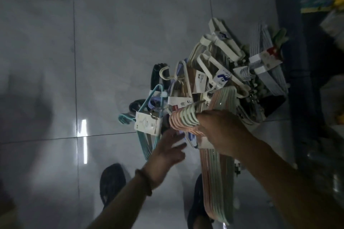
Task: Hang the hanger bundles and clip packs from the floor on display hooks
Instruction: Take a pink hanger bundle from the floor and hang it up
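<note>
A pile of hanger bundles (221,72) lies on the grey tiled floor, right of centre. My right hand (221,132) is shut on a pink and pale green hanger bundle (217,178), gripping it just below the hooks, and the bundle hangs down above the floor. My left hand (167,150) is open with fingers spread, just left of that bundle and close to a teal hanger bundle (147,128) with a white label. White bundles (223,41) and a grey bundle (268,69) lie at the far side of the pile.
Two dark shoes (111,182) stand on the tiled floor (111,42) under my arms. A dark shelf unit (316,61) with coloured goods runs along the right edge. A bright light reflection shows on the floor at left.
</note>
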The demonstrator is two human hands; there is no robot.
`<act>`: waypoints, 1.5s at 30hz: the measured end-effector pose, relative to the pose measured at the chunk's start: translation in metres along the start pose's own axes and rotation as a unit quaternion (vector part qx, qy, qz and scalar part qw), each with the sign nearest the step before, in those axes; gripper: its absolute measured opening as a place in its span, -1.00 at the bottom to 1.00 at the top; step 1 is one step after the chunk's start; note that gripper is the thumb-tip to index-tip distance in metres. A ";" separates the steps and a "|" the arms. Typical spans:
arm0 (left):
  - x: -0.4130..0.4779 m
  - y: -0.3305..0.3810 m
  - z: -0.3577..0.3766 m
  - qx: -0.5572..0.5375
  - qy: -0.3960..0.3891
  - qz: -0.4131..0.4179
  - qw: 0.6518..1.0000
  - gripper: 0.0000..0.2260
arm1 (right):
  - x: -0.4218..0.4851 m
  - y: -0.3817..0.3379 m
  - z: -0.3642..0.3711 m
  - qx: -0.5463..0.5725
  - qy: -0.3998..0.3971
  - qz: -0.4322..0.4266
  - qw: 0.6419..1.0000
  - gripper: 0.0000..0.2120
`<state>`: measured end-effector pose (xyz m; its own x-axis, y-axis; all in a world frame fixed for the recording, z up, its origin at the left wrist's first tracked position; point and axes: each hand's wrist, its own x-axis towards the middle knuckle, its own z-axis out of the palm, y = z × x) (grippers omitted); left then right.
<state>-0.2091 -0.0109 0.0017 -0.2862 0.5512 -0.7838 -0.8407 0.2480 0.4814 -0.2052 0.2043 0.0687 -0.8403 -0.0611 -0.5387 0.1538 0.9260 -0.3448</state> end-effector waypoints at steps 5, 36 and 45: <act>0.000 -0.019 0.063 0.074 0.047 0.073 0.994 -0.12 | 0.020 -0.045 -0.016 -0.052 0.024 -0.051 0.997 -0.78; 0.054 -0.034 -0.103 0.299 0.426 0.022 0.854 -0.79 | 0.064 0.033 0.169 0.248 0.108 0.241 0.932 -0.52; 0.139 -0.064 -0.030 0.070 0.113 0.002 0.991 -0.52 | 0.077 0.072 0.208 0.483 0.202 0.284 0.803 -0.61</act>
<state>-0.2090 0.0257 -0.1498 -0.3984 0.3643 -0.8418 -0.7720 0.3624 0.5222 -0.1505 0.1883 -0.1575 -0.5617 0.5758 -0.5940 0.7397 0.0280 -0.6723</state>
